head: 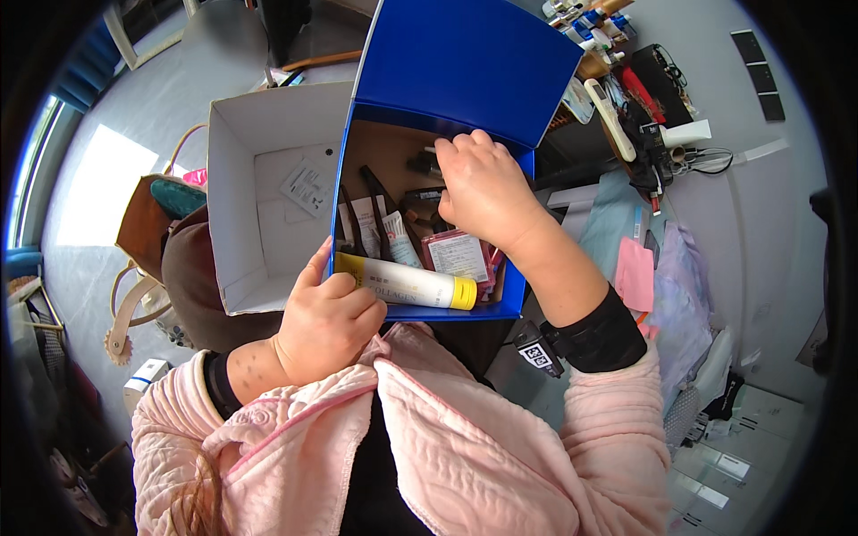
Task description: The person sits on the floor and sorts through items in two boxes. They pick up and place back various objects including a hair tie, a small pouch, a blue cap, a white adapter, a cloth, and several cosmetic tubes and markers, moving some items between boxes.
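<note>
A blue cardboard box (462,60) with its lid raised lies before me. My left hand (335,305) grips its near left corner, the index finger along the outer wall. My right hand (479,184) is inside the box, palm down, fingers curled near a small black item (426,163); whether they hold anything is hidden. Along the near wall lies a white tube with a yellow cap (415,285). Behind it are a smaller white tube (400,241), long black-handled tools (377,214) and a clear pink pack with a printed label (459,256).
An open white box (238,201) holding a flat sachet (308,187) adjoins the blue box on the left. Farther left is a brown bag (142,218). Bottles (593,30), a white handheld device (610,119) and cables crowd the right. Pink cloth (635,276) lies below them.
</note>
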{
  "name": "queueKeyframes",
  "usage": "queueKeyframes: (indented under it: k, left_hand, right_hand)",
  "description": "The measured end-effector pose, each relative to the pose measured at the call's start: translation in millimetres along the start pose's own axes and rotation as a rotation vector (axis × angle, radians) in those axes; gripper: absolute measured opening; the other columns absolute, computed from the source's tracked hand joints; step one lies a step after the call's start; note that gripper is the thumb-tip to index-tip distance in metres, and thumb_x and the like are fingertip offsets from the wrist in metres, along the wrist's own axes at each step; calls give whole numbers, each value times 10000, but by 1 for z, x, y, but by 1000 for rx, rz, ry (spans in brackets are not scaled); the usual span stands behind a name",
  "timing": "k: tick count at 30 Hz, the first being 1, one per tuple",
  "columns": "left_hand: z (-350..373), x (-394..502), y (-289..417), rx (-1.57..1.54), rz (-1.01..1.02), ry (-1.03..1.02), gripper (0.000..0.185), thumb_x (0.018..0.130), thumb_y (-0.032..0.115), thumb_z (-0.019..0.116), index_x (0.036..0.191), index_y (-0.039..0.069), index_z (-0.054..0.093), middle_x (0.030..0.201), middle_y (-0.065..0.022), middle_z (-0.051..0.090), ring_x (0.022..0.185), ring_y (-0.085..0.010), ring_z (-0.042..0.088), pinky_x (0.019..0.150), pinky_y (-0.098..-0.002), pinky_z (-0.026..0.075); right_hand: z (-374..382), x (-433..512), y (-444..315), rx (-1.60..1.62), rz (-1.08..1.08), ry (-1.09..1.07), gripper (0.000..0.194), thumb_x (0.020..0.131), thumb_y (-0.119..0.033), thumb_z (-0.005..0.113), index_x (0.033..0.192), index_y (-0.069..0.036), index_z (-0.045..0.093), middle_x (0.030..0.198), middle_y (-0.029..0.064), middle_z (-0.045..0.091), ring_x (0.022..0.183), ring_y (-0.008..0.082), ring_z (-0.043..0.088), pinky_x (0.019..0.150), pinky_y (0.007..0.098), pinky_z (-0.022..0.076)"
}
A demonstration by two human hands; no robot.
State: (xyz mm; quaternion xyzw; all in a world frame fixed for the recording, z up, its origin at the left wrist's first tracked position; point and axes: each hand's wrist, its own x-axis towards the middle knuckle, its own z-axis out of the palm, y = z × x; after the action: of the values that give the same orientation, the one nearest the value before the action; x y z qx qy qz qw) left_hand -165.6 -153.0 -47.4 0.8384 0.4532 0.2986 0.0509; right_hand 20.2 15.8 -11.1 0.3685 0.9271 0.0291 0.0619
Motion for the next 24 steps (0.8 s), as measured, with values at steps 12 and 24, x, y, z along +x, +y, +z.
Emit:
queueKeyframes:
  k: [12,24]
  left_hand:
    - [4,-4,-1,-6,-21,15,59,637,147,609,684,138,573,652,22,442,683,-167,498,1069,-570,386]
    - [5,-2,-2,9,-6,28,64,624,149,616,665,136,569,635,22,420,666,-163,479,1068,-561,393]
  right_hand:
    - [-8,-43,10,278,-127,46,77,753,-100,691,802,-52,657,855,81,617,896,292,599,784,398,434]
    - [-18,-71,8,671,-177,-25,86,779,-60,644,842,-37,697,854,88,684,854,270,635,806,377,465]
